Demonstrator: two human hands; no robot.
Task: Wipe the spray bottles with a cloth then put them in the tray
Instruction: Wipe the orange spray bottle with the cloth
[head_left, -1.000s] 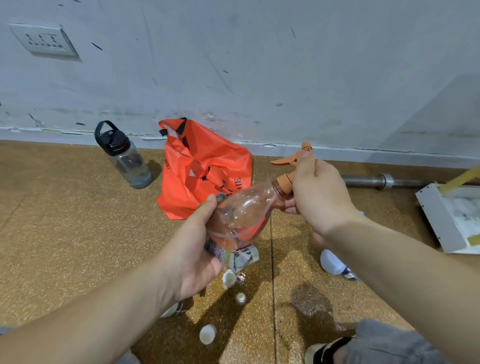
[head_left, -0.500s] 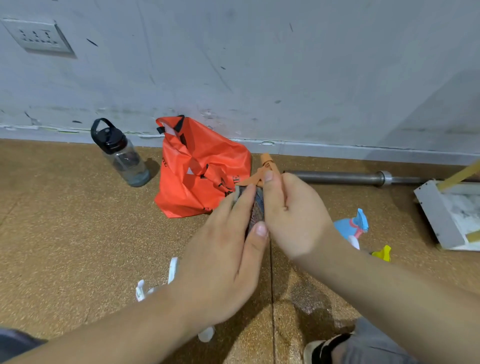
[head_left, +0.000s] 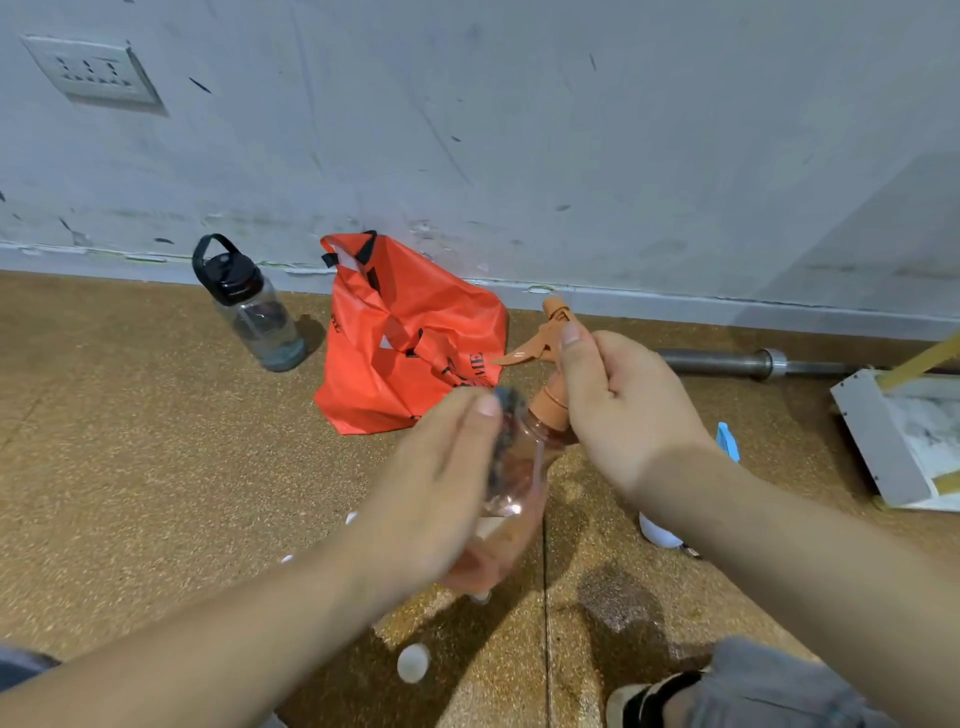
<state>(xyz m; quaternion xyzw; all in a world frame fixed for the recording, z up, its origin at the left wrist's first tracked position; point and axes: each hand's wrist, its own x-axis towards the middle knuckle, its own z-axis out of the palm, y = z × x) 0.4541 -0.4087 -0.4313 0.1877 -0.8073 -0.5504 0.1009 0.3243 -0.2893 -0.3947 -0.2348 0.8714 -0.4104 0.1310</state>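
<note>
We note the white tray (head_left: 872, 441) on the floor at far right. We hold the orange spray bottle (head_left: 519, 467) mid-air, long axis near upright, nozzle up, trigger pointing left. Our right hand (head_left: 618, 405) grips its neck; our left hand (head_left: 441, 478), blurred, presses a dark cloth (head_left: 506, 410) against its body.

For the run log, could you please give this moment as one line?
phase: wiping | right hand: holds orange spray bottle | left hand: rubs cloth
</note>
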